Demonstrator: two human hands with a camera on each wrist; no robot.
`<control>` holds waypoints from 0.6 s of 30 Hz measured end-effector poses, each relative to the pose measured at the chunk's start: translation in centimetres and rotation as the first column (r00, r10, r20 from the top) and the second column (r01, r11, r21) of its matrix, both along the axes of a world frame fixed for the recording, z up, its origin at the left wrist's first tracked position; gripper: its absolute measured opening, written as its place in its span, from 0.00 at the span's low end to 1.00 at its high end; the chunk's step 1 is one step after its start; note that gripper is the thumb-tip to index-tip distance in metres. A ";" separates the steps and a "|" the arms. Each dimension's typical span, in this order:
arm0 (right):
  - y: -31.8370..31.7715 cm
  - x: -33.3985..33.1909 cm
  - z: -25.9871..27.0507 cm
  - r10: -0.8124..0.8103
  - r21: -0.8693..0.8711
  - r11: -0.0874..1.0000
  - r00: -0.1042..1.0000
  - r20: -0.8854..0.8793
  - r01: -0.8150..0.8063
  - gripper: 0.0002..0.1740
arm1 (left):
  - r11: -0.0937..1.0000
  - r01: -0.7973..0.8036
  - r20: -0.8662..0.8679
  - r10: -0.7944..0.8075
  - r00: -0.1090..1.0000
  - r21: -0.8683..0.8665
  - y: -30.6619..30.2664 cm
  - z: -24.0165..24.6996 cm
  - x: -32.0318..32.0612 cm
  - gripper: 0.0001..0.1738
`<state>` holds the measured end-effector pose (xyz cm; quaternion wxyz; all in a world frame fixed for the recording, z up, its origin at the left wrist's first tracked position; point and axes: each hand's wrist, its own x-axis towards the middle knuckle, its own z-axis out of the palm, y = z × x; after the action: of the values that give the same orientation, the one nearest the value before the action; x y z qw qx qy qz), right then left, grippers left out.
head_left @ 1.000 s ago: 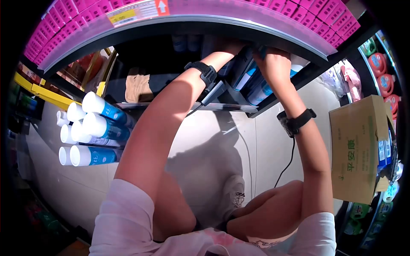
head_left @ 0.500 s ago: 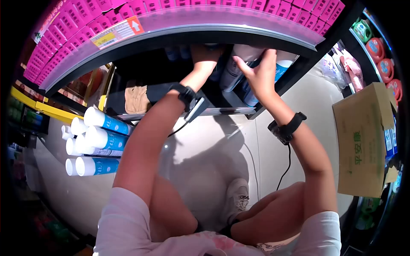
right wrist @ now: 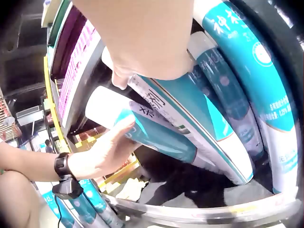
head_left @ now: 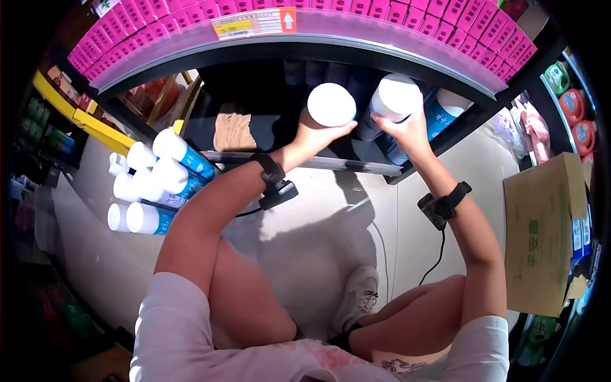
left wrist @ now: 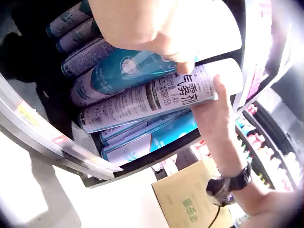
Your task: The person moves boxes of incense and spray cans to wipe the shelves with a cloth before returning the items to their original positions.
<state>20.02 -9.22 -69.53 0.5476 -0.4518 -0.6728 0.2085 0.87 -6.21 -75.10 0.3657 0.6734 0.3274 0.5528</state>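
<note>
My left hand [head_left: 309, 141] grips a teal-and-white aerosol can [right wrist: 164, 138] near its white cap [head_left: 331, 105], at the front of the low shelf. Just to the right, my right hand [head_left: 412, 130] holds a second aerosol can [left wrist: 147, 99] by its upper part, thumb on the near side below the white cap [head_left: 396, 95]. This can's printed white side shows in the left wrist view. Both cans lean side by side, their lower ends down in the shelf. More matching cans [right wrist: 223, 78] stand right beside and behind them.
Pink boxes [head_left: 382, 16] line the shelf above, behind a price strip. Several white-capped cans [head_left: 156, 178] stand on the floor at left. A crumpled brown paper [head_left: 233, 132] lies on the low shelf [head_left: 213, 143]. A cardboard box [head_left: 544, 235] sits at right.
My left hand has come forward out of the shelf with a can. My right hand, spread beside a can half a second ago, now grips one. The head view has shifted slightly.
</note>
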 end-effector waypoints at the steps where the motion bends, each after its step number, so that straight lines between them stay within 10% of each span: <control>1: 0.0 -0.2 -0.2 -0.052 0.045 0.998 0.991 0.123 0.047 0.42 | 0.999 -0.016 -0.015 0.017 1.000 0.030 -0.2 -0.2 0.1 0.34; 14: -3.3 -6.2 8.7 0.101 0.281 0.935 0.921 0.376 -0.216 0.36 | 0.986 -0.080 -0.262 0.116 0.958 0.145 -6.8 12.8 -8.9 0.41; 18: -4.8 -11.0 12.8 0.348 0.085 0.917 0.887 0.304 -0.389 0.33 | 0.959 0.103 -0.024 -0.100 0.995 0.263 -10.5 17.5 -13.6 0.29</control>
<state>9.06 -14.03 -56.74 0.4270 -0.3002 -0.8308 0.1931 -12.72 -16.71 -57.61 0.2988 0.7348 0.2178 0.5686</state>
